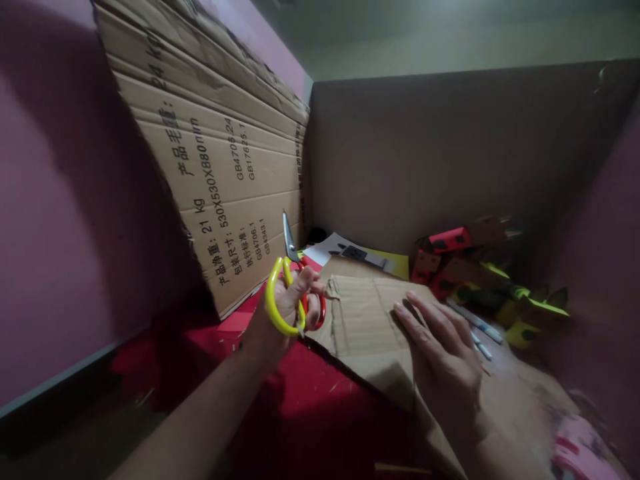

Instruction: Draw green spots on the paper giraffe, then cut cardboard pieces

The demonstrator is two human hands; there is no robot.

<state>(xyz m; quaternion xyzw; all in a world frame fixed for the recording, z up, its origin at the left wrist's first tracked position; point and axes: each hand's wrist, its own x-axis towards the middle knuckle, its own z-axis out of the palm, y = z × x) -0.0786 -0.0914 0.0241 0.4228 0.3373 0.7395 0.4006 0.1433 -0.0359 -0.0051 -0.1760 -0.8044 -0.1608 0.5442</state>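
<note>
Yellow and red plastic loops mark the handles of a pair of metal-bladed scissors (286, 331), which sit just below the middle of the view with the blade end pointing to about 11 o'clock. The person's left hand (303, 297) is closed around these handles, near the 6 o'clock side of the centre, just beside the left edge of a creased, flat piece of brown cardboard (367, 323); whether its fingers touch that edge I cannot tell. The cardboard piece lies toward 5 o'clock. The right hand (445, 350), toward 4 o'clock, lies palm down with its fingers stretched out, the fingertips resting on the right part of the piece and gripping nothing. Toward 10 o'clock a large, ridged brown cardboard panel with black printing (215, 180) stands tilted by a pink wall (45, 200). Toward 6 o'clock spreads a deep red surface (310, 413) dotted with small scraps. Near 3 o'clock are red box-like pieces (450, 239); between 3 and 4, slim white pens (483, 325) lie just beyond the right hand. A pink object (580, 447), too blurred to identify, sits at the far 4 o'clock edge.
</note>
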